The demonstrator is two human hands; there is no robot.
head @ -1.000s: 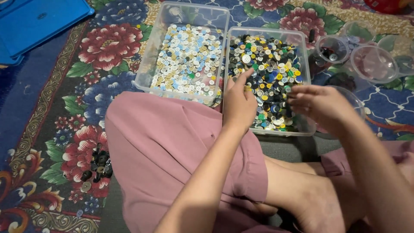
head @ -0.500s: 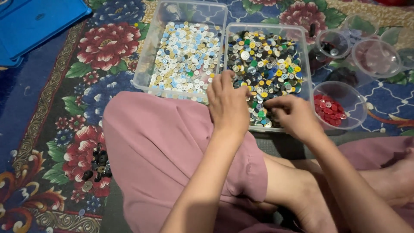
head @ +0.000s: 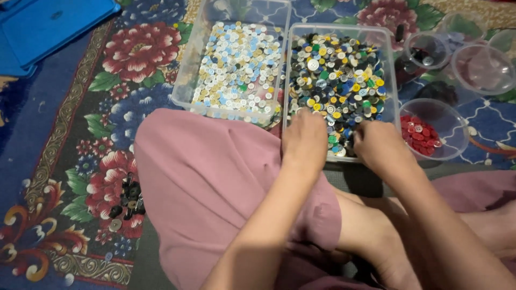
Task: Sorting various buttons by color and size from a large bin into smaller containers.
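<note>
Left hand (head: 304, 134): your fingers curl down into the mixed-colour buttons (head: 336, 80); grip hidden, cannot tell.
Right hand (head: 379, 145): likewise buried at the tub's near edge.
Red buttons (head: 419, 133): bowl just right, within reach.

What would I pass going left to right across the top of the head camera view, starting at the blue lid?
Blue plastic lid → clear tub of pale buttons → clear tub of mixed dark and bright buttons → round clear bowl of red buttons, with empty clear cups behind it.
</note>
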